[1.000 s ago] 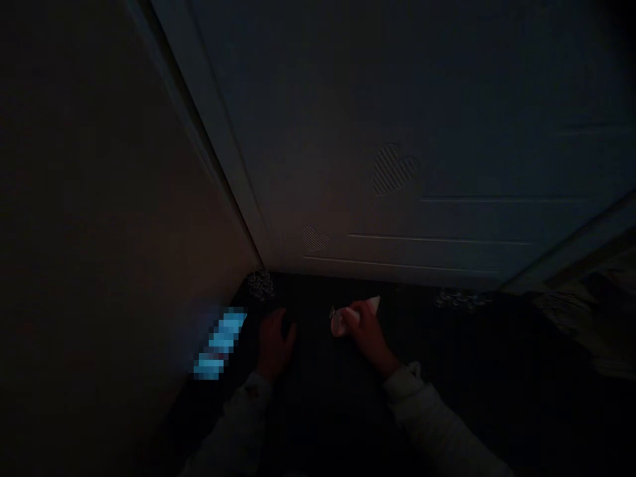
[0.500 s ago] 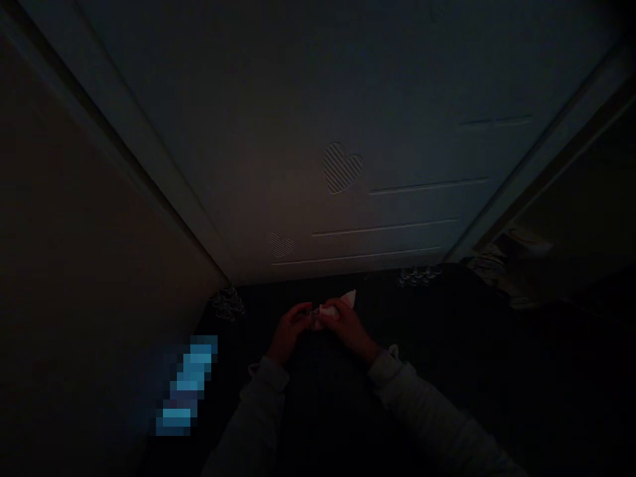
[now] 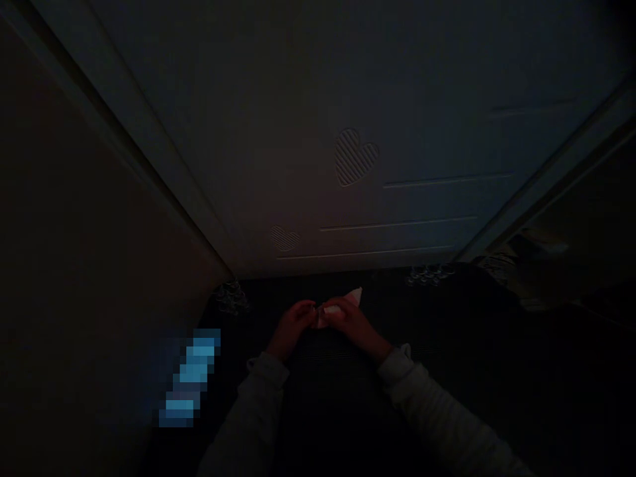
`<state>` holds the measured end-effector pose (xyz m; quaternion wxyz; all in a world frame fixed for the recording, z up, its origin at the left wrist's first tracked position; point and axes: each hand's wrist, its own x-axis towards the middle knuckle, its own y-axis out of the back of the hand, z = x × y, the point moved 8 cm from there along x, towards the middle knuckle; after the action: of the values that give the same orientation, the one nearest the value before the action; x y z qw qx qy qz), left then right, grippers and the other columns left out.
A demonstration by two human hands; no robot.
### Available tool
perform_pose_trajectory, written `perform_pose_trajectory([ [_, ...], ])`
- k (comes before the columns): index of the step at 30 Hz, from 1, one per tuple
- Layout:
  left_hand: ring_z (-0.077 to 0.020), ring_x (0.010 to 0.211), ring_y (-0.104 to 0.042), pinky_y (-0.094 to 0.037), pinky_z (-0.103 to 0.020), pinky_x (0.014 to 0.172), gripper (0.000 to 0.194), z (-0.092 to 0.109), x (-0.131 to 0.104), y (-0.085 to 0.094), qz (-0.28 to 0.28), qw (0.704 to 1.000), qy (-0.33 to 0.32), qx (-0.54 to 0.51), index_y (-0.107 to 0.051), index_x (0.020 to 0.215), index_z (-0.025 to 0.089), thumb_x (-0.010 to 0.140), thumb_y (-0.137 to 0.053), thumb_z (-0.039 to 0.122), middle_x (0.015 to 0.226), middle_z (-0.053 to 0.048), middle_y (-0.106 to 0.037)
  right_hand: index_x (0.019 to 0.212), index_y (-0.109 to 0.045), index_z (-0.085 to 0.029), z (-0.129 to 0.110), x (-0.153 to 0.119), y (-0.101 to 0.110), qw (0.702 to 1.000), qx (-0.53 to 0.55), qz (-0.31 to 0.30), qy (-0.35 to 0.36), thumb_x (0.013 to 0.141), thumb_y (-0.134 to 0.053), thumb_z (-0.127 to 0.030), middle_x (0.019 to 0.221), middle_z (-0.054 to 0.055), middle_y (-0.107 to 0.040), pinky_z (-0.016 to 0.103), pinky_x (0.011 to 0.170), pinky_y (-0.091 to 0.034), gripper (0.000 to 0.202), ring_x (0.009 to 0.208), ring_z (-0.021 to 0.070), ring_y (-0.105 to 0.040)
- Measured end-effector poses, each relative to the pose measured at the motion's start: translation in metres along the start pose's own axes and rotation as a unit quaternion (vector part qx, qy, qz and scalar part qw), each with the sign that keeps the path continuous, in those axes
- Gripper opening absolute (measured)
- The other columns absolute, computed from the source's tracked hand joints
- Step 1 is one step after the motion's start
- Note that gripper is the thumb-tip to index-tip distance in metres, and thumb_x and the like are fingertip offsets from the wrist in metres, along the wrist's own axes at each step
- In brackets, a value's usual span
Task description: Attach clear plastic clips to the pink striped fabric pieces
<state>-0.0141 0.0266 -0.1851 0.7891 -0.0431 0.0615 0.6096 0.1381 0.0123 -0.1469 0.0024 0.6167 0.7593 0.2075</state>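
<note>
The scene is very dark. My left hand is closed, fingers pinched around a small shiny, clear-looking piece whose kind I cannot make out. My right hand is closed on a pale crumpled tissue. One end of the tissue sticks up behind the knuckles, and another fold shows by the fingertips. Both hands meet just above the dark tabletop, and the tissue is against or close beside the small piece. Fingers hide most of it.
Clusters of small clear, shiny pieces stand at the back left and back right. A pixelated bright blue screen lies at the left. A pale panel with embossed hearts rises behind the table. Dim items sit beyond the right corner.
The view has shifted slightly, so the panel and clusters appear a bit further right. My hands stay together on the small piece and tissue, with only slight finger movement.
</note>
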Motion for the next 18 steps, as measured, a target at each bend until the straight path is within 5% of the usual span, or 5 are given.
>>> perform_pose_trajectory([
  [18, -0.0165, 0.077, -0.065, -0.056, -0.035, 0.071, 0.025, -0.0040, 0.0013, 0.0019, 0.012, 1.000, 0.000, -0.008, -0.061, 0.112, 0.015, 0.094, -0.061, 0.032, 0.095, -0.004, -0.067, 0.114, -0.062, -0.017, -0.0048, -0.0024, -0.0051, 0.999, -0.038, 0.000, -0.006, 0.094, -0.060, -0.031, 0.114, 0.007, -0.066, 0.044, 0.086, -0.054, 0.025, 0.099, 0.0222, -0.066],
])
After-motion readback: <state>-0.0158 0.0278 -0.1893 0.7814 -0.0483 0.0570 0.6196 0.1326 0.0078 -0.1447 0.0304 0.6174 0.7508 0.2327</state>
